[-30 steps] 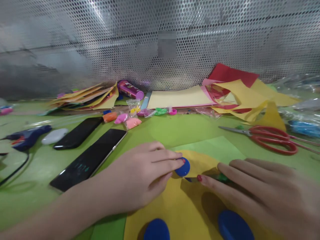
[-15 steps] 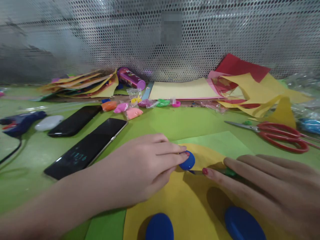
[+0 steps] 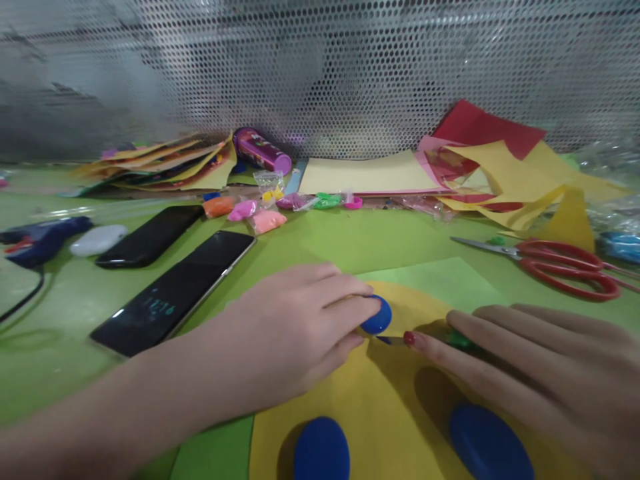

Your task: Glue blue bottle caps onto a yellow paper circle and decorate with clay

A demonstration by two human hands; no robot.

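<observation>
My left hand reaches in from the left, fingertips pressed on a small shiny blue clay disc near the top of a yellow paper shape. My right hand lies low on the right, fingers wrapped over a small green-handled knife. The knife's thin flat blade points left, its dark tip just below the disc; most of the handle is hidden under my fingers. Two larger blue clay ovals sit nearer me on the yellow shape, which rests on light green paper.
Red-handled scissors lie on the right. Two phones, a white case and a glue gun are on the left. Along the back are clay packets, a purple tube, paper sheets and a perforated metal panel.
The left fingertips have slid slightly farther over the small blue disc. The right hand and blade have hardly moved. The whole view has shifted slightly.
</observation>
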